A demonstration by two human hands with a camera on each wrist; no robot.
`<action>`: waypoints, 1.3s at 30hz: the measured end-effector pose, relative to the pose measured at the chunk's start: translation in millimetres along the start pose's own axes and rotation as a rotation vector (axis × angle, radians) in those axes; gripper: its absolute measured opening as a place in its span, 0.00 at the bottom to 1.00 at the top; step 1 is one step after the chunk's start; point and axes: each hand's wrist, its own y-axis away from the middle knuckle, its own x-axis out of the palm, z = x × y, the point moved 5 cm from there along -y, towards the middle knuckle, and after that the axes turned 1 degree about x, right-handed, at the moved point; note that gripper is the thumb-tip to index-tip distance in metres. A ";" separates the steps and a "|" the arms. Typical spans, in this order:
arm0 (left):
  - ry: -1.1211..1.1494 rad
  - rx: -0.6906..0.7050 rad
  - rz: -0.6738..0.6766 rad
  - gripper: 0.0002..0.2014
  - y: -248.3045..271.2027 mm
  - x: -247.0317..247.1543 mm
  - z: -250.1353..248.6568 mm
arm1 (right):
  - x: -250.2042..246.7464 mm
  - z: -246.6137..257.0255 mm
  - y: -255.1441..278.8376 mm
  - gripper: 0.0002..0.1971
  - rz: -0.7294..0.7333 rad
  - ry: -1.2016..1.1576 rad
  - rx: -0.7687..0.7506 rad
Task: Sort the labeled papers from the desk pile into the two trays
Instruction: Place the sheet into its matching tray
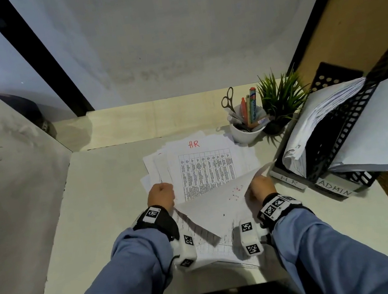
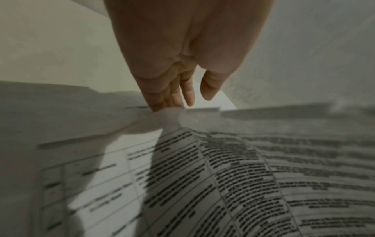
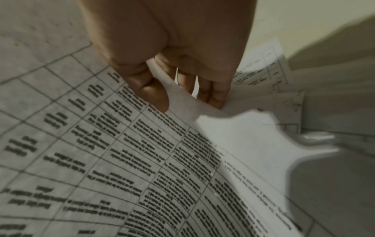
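Mid-sort: right hand (image 1: 261, 188) pinches lifted sheet (image 1: 213, 210) off pile (image 1: 203, 165); left hand (image 1: 160, 196) curled, pinning pile. Next: read label, choose tray (image 1: 333, 190).

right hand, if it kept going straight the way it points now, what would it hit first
Probably the HR tray: the right hand, pinching the lifted sheet, points forward and slightly right, toward that tray's near corner. Depth is unclear; it might pass over the desk pile instead.
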 end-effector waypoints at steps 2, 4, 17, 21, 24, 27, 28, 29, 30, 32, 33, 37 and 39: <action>-0.127 -0.019 0.064 0.09 0.9 6.8 -5.2 | 1.5 -1.1 -1.5 0.17 0.041 0.081 -0.003; -0.241 -0.037 0.092 0.20 2.9 12.1 -5.2 | 5.8 -3.6 -2.6 0.11 0.100 0.127 -0.004; -0.341 0.260 -0.013 0.09 10.8 1.2 -10.1 | 8.5 -20.3 -19.8 0.12 0.135 -0.006 0.073; -0.175 0.212 -0.020 0.21 10.4 -6.8 -5.5 | 4.1 -19.1 -16.8 0.24 0.078 -0.080 0.020; -0.009 0.163 0.074 0.21 18.1 -1.9 -5.9 | 1.7 -8.8 1.5 0.25 0.068 -0.155 -0.014; -0.002 0.108 0.210 0.27 24.4 6.1 -4.1 | 4.7 -1.9 10.5 0.17 0.152 -0.251 -0.051; -0.021 0.091 0.233 0.26 27.3 8.1 -3.8 | 5.8 -0.4 11.7 0.17 0.174 -0.265 -0.064; -0.054 0.082 0.238 0.23 29.1 10.3 -2.9 | 7.5 -1.9 9.1 0.16 0.180 -0.249 -0.075; -0.084 0.088 0.224 0.22 31.3 11.6 -3.3 | 7.6 -1.9 8.1 0.14 0.177 -0.198 -0.074; -0.171 0.146 0.118 0.22 27.8 9.9 -3.9 | 9.9 -7.8 2.8 0.11 0.177 -0.142 -0.050; -0.245 0.199 0.035 0.22 26.1 6.0 -7.0 | 11.1 -8.5 1.7 0.12 0.187 -0.140 -0.045; -0.433 0.183 -0.112 0.19 16.4 -5.7 -9.3 | 7.3 -10.4 -1.5 0.16 0.212 0.045 -0.077; -0.415 0.120 -0.088 0.21 16.2 -4.9 -7.7 | 6.8 -9.4 -1.1 0.16 0.240 0.043 -0.088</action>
